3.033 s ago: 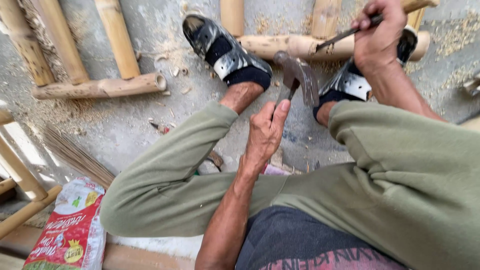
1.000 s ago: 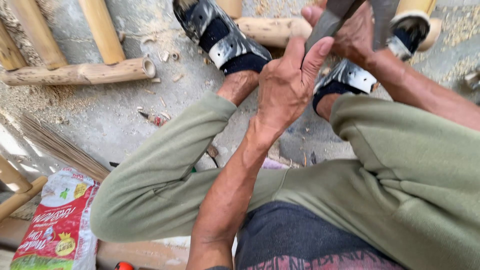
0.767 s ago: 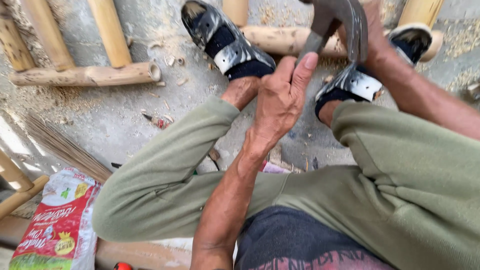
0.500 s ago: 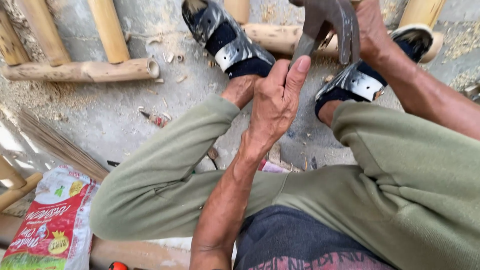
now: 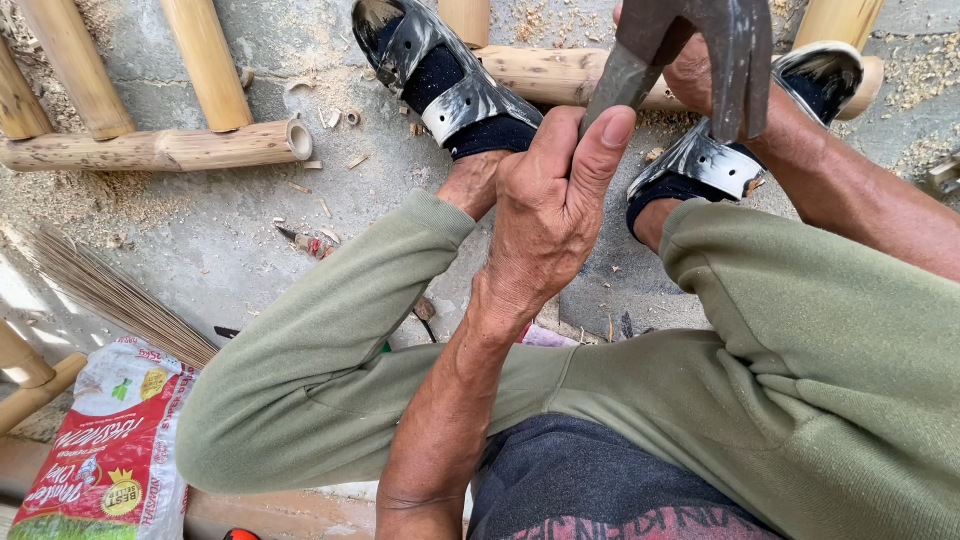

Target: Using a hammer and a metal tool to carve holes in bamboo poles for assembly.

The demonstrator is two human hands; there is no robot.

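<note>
Here the seated person's legs in olive trousers (image 5: pixel 760 330) filled most of the head view, knees bent, both feet in black-and-silver sandals (image 5: pixel 440 85) pressed against a bamboo pole (image 5: pixel 560 75) lying across the concrete floor (image 5: pixel 200 240). All positions below are referred to that pole.

Left of the pole, well apart, lay a bamboo frame (image 5: pixel 160 148) of several poles, with sawdust scattered around it. Nearer the person than the pole, at the left edge, lay a broom (image 5: pixel 110 295) and beside it a red printed sack (image 5: pixel 105 450).

Above the pole, the left hand (image 5: pixel 550 215) was clenched around the handle of a hammer (image 5: pixel 700 45), thumb laid along the shaft; the dark steel head was raised just above the pole's right half. The right hand (image 5: pixel 700 70) sat behind the hammer head, close to the pole; whether it gripped anything could not be told, the head hiding it.

Risk notes (judgement):
- The right hand lay directly under the raised head, so a slightly off-line blow could strike knuckles or wrist.
- The toes of both sandals touched the pole; a glancing hit could slide onto a foot.
- The pole is round and only foot-held; it could roll under impact.
- Bamboo might split along the grain and throw splinters.
</note>
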